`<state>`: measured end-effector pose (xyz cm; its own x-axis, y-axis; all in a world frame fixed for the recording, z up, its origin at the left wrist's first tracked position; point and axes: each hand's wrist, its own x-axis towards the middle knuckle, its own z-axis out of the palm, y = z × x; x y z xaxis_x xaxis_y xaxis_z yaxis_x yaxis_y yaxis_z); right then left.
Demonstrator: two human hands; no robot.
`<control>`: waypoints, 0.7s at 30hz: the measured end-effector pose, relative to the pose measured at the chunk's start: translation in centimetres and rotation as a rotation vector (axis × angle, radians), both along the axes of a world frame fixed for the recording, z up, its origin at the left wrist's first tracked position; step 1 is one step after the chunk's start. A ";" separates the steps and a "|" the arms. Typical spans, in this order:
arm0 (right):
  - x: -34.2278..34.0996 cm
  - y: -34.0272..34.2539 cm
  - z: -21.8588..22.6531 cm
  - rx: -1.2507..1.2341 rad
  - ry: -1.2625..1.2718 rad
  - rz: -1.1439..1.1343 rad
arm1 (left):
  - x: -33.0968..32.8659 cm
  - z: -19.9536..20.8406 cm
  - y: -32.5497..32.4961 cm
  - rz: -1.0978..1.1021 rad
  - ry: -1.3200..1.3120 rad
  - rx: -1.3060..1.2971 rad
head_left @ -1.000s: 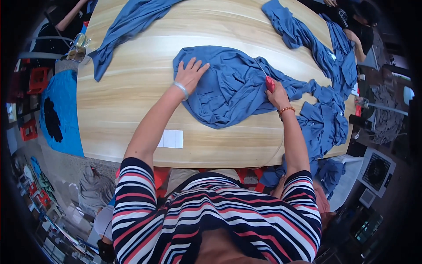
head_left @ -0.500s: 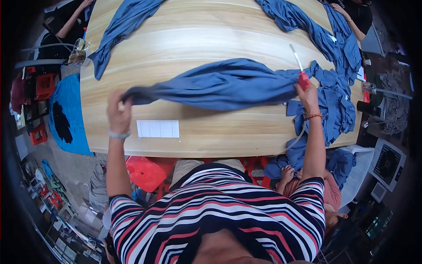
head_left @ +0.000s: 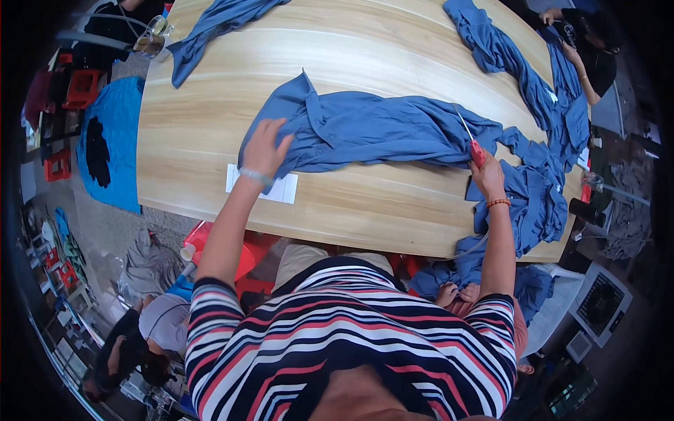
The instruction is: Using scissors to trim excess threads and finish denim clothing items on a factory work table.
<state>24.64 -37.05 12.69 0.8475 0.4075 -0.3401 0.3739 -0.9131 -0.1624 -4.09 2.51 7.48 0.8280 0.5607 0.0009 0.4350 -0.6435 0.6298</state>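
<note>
Obs.: shirt (head_left: 382,130) lies lengthwise on table (head_left: 393,214), in front of wearer, creased thru the middle. L end is spread wider, w/ a pointed corner standing out at the far side. L hand (head_left: 263,147) is over that end, fingers loosely apart; contact vs. hover: can't tell. R hand (head_left: 488,175) is closed round the red handle of tool (head_left: 477,152), at the shirt's R end; whether it also pinches cloth, can't tell. Tool's thin tip points away from wearer, over the cloth; touching or clear, can't tell. Card (head_left: 281,189) is at the near L edge, partly covered. Pile (head_left: 530,200) is just beside R end.

Recs. (my judgement): smooth w/ flat L palm, from middle outward; creases likely hide flaws. Hold tip raised & away from L fingers, as it could snag thin cloth. Anchor R end lightly, apart from pile, so layers don't drag
</note>
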 end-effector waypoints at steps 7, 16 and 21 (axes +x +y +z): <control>-3.3 0.4 0.6 0.152 -0.034 0.075 | 6.8 -0.1 -3.5 0.378 0.247 -1.041; -11.8 7.4 3.2 0.281 0.326 0.340 | 5.5 -5.2 -7.2 0.715 -0.464 -1.751; -13.1 9.9 2.6 0.150 0.283 0.478 | 4.6 -7.5 -6.2 0.564 -0.300 -1.676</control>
